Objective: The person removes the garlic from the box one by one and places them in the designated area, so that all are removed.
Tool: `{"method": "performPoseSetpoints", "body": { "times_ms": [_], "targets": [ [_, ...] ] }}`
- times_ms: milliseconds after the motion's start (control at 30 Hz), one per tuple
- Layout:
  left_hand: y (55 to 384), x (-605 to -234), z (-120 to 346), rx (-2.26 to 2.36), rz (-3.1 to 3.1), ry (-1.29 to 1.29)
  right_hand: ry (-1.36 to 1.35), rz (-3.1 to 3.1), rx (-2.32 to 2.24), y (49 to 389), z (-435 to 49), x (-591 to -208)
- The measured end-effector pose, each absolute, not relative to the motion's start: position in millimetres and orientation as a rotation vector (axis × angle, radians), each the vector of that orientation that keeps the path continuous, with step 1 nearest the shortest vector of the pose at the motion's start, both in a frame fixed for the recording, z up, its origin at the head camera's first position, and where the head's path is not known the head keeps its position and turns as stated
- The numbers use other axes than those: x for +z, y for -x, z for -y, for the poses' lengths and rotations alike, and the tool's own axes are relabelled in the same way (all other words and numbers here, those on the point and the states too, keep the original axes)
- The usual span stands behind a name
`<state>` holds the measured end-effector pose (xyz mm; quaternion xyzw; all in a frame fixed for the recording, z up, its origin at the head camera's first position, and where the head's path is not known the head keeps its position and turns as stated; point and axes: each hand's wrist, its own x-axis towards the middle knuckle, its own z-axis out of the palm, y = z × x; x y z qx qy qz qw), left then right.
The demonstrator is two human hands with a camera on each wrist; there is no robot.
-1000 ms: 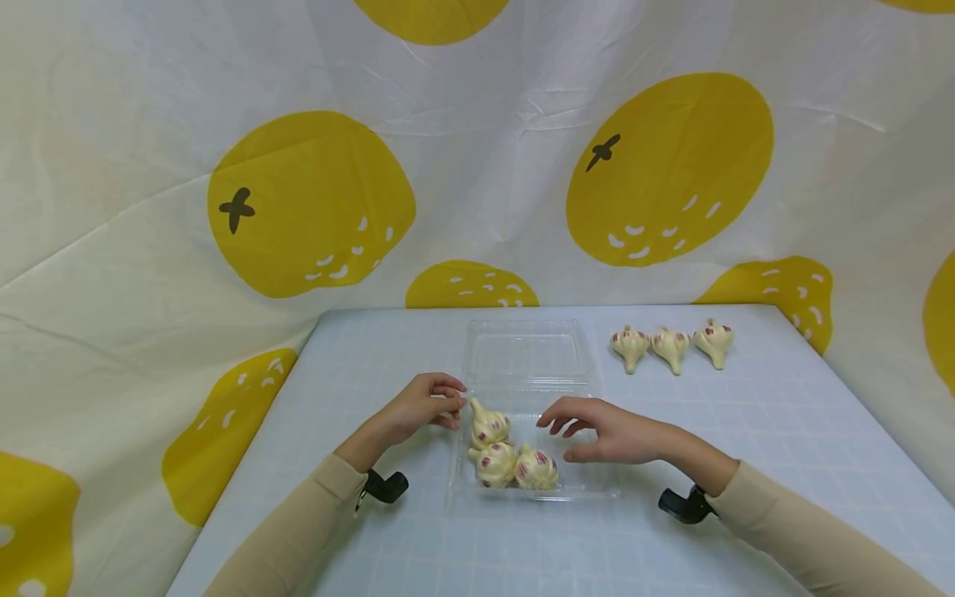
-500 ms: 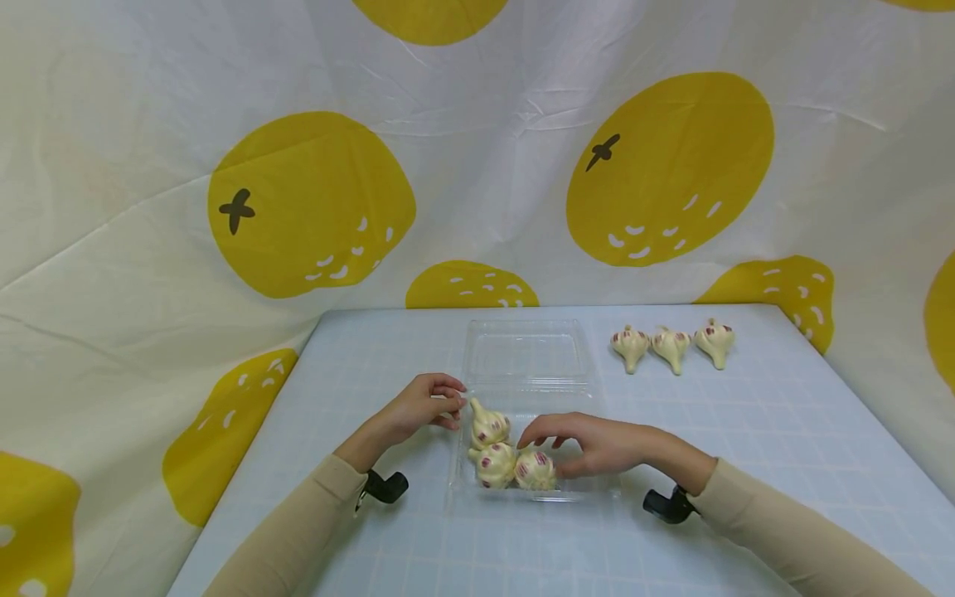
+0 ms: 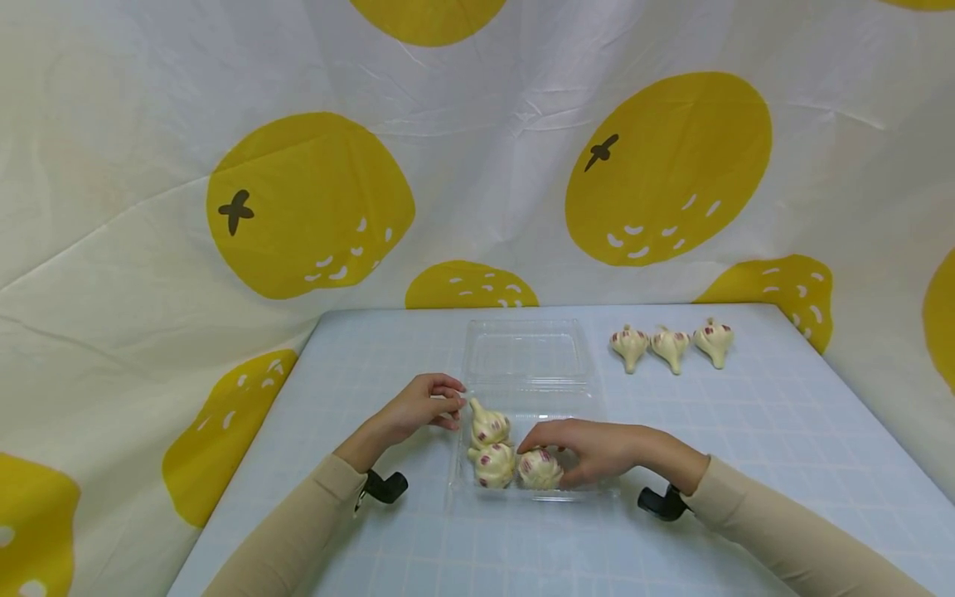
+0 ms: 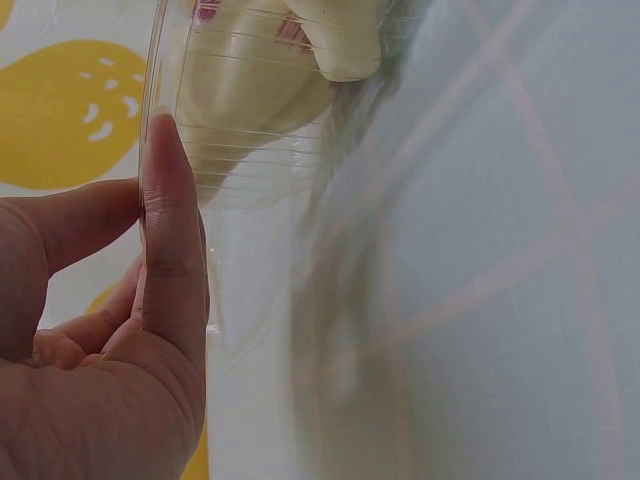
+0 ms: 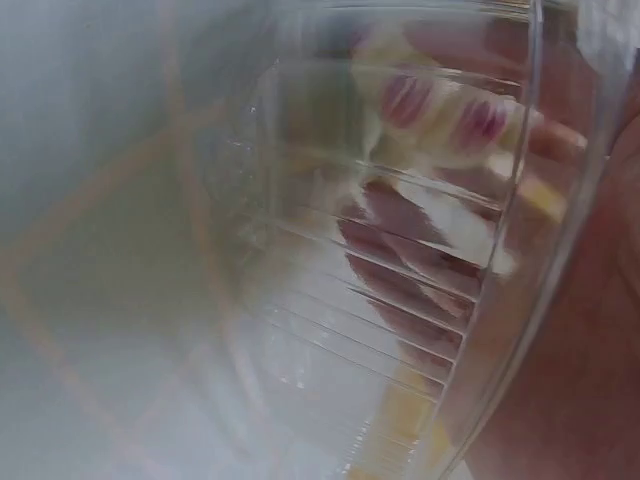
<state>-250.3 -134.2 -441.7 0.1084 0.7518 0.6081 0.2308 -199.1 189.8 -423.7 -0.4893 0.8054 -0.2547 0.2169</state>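
A clear plastic clamshell box (image 3: 589, 491) lies open, its lid (image 3: 525, 352) laid back behind it. Inside, one garlic bulb (image 3: 490, 424) sits at the left rear and another garlic bulb (image 3: 494, 466) in front of it. My right hand (image 3: 600, 448) reaches into the base and grips a third garlic bulb (image 3: 539, 470), fingers over its far side and thumb at its right. Through the clear wall, the right wrist view shows this bulb's purple streaks. My left hand (image 3: 418, 408) pinches the box's left rim between thumb and index finger (image 4: 170, 240).
Three more garlic bulbs (image 3: 671, 348) lie in a row at the back right of the table (image 3: 403, 539), beside the lid. A white cloth (image 3: 477, 182) with yellow fruit prints hangs behind the table and along its sides.
My right hand has moved left and down to the front garlic bulb and closed round it. The bulb has shifted slightly right. My left hand stays at the box rim.
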Motion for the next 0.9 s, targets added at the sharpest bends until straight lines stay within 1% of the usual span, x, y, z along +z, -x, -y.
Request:
{"method": "performPoseSetpoints", "body": {
  "times_ms": [200, 400, 600, 900],
  "targets": [
    [250.0, -441.6, 134.1, 1.673, -2.068, -0.290, 1.221, -2.472, -0.574, 199.3, -193.5, -419.8],
    [251.0, -441.8, 134.2, 1.668, -2.071, -0.288, 1.153, -2.548, -0.586, 201.8, -201.7, -415.1],
    [252.0, -441.8, 134.9, 1.666, -2.074, -0.291, 1.214, -2.482, -0.641, 204.9, -209.4, -410.1],
    [250.8, -441.6, 134.4, 1.664, -2.072, -0.283, 1.277, -2.411, -0.650, 206.7, -207.4, -417.2]
  ]
}}
